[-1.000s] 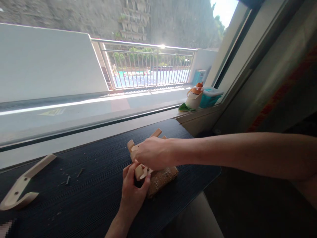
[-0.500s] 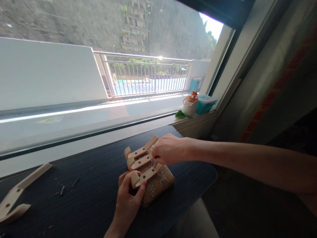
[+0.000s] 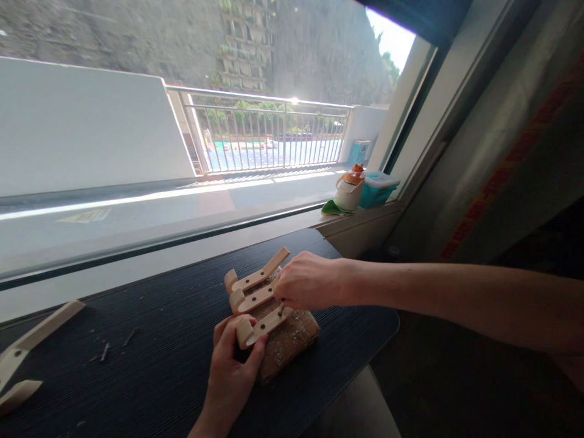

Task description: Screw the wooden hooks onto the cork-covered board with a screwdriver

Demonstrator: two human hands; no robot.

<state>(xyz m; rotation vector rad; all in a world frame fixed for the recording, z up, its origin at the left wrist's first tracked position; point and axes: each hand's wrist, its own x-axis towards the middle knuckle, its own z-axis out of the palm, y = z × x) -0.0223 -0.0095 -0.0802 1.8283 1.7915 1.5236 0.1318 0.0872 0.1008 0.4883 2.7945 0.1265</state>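
Three pale wooden hooks lie side by side across a brown block with a rough, speckled top (image 3: 292,344). The nearest wooden hook (image 3: 269,322) is held near its curled end between the thumb and fingers of my left hand (image 3: 235,359). My right hand (image 3: 303,281) is closed in a pinch over the nearest hook's upper hole. A thin dark bit shows below its fingertips there; its kind is hidden. The middle hook (image 3: 255,299) and far hook (image 3: 254,278) each show two dark holes, and my right hand covers part of the middle one.
Another wooden hook (image 3: 45,331) lies at the left of the dark table (image 3: 159,377). Several small screw-like pieces (image 3: 105,352) lie near it. On the windowsill stand a white pot-like container (image 3: 349,196), a teal box (image 3: 378,190) and a green leaf-shaped item (image 3: 336,208).
My right hand has shifted slightly, and the dark bit now shows at the nearest hook's upper hole. My left hand keeps its hold. The whole view has moved a little.
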